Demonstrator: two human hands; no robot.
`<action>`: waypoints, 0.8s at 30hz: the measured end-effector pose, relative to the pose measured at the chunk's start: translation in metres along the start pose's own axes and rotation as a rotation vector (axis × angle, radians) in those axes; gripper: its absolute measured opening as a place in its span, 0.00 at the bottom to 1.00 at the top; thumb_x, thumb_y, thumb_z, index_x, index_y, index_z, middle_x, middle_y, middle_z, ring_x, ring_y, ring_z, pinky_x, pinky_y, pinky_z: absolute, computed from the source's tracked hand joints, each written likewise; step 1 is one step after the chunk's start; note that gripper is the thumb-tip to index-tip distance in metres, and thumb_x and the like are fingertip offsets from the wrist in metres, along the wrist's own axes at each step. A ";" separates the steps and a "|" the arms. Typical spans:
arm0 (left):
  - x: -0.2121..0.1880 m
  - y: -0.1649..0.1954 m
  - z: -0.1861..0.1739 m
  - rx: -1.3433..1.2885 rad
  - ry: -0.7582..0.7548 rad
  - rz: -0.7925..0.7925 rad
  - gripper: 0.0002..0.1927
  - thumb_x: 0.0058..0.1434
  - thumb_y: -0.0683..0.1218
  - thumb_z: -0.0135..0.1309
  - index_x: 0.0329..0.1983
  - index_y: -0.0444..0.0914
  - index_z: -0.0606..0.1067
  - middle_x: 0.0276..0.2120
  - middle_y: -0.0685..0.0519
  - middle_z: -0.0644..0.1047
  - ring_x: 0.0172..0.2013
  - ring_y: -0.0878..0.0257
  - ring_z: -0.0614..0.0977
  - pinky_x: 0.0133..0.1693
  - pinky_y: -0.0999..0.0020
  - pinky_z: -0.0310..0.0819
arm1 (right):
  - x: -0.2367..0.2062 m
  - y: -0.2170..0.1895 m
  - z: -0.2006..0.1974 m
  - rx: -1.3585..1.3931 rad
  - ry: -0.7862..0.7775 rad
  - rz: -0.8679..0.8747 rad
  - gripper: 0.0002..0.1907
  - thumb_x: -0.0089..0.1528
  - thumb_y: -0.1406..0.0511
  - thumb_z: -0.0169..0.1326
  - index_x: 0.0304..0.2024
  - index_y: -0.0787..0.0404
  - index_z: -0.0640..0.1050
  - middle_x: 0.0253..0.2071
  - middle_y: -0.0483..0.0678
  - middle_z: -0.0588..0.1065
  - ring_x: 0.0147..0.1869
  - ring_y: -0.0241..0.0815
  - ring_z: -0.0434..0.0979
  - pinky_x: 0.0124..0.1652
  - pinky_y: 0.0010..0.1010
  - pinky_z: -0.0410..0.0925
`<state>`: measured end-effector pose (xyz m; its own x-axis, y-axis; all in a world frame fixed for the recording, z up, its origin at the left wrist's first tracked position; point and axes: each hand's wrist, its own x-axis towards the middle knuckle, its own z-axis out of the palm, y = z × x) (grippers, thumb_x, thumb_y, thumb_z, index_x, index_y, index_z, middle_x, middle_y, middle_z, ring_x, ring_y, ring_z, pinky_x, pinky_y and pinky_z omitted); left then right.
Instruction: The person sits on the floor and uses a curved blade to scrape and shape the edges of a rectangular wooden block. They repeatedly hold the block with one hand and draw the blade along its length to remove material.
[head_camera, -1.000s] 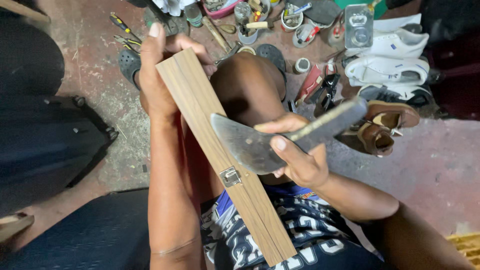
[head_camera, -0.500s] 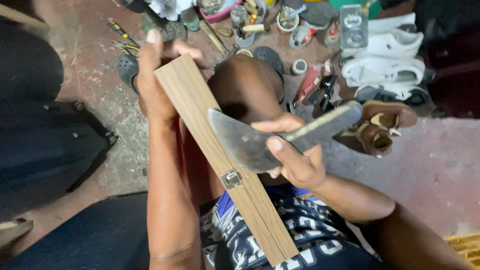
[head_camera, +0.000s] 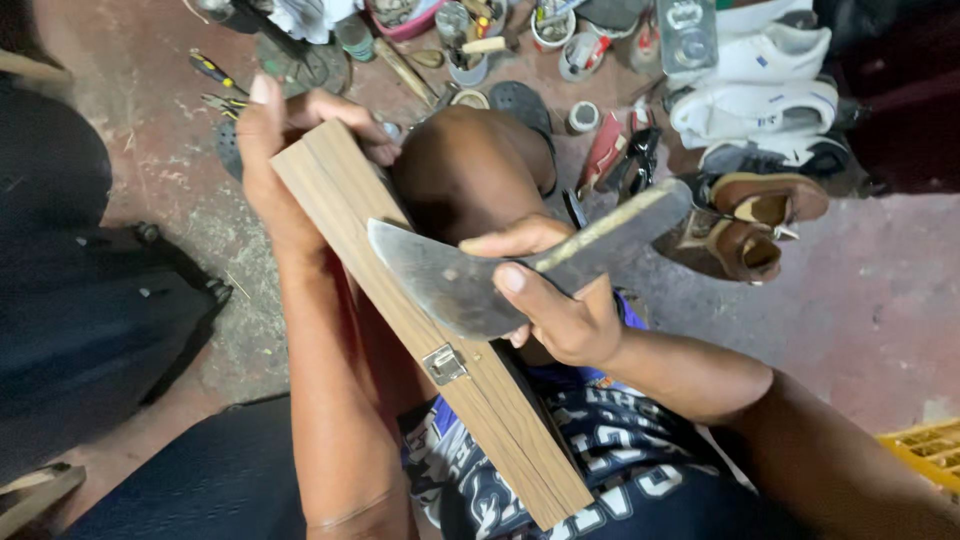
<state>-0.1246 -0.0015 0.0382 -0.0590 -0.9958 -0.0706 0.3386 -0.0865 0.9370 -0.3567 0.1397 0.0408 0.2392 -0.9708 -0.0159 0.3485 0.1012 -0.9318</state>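
My left hand (head_camera: 285, 150) grips the far end of a long, narrow wooden box (head_camera: 430, 330) with a small metal clasp (head_camera: 445, 363). The box leans from my lap up toward the floor ahead, over my raised knee (head_camera: 470, 170). My right hand (head_camera: 555, 295) holds a broad curved metal blade (head_camera: 440, 275) by its thick handle (head_camera: 620, 225). The blade lies flat against the box's face, its tip pointing left.
Cobbler's clutter covers the concrete floor ahead: screwdrivers (head_camera: 215, 75), small tubs and cans (head_camera: 460, 30), white sneakers (head_camera: 760, 85) and brown sandals (head_camera: 745, 225). A dark bag (head_camera: 90, 300) sits at the left. A yellow crate's corner (head_camera: 925, 450) shows at the lower right.
The blade has slid slightly down and left along the box's face. My left hand keeps its grip on the box's top end.
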 end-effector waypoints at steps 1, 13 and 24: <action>0.000 0.000 0.000 -0.026 -0.016 -0.007 0.34 0.71 0.66 0.40 0.32 0.31 0.78 0.29 0.40 0.79 0.30 0.52 0.81 0.39 0.58 0.78 | -0.001 0.000 0.000 0.034 0.027 0.005 0.14 0.72 0.67 0.48 0.56 0.70 0.73 0.37 0.51 0.77 0.27 0.28 0.71 0.27 0.19 0.66; 0.001 0.001 0.000 -0.001 0.016 -0.033 0.35 0.69 0.66 0.40 0.32 0.31 0.78 0.27 0.42 0.79 0.29 0.53 0.81 0.38 0.60 0.77 | -0.002 -0.003 0.001 0.035 0.020 -0.018 0.14 0.72 0.67 0.48 0.56 0.70 0.72 0.37 0.51 0.79 0.26 0.29 0.70 0.25 0.20 0.65; -0.005 0.000 -0.002 0.023 0.088 -0.038 0.34 0.69 0.66 0.42 0.33 0.32 0.79 0.27 0.43 0.79 0.27 0.56 0.79 0.34 0.62 0.74 | -0.006 0.004 0.006 0.079 0.076 0.001 0.13 0.71 0.67 0.48 0.54 0.70 0.72 0.39 0.52 0.79 0.25 0.30 0.70 0.24 0.20 0.65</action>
<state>-0.1223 0.0031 0.0379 0.0121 -0.9908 -0.1350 0.3157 -0.1244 0.9407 -0.3509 0.1476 0.0391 0.1714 -0.9841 -0.0475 0.4191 0.1164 -0.9005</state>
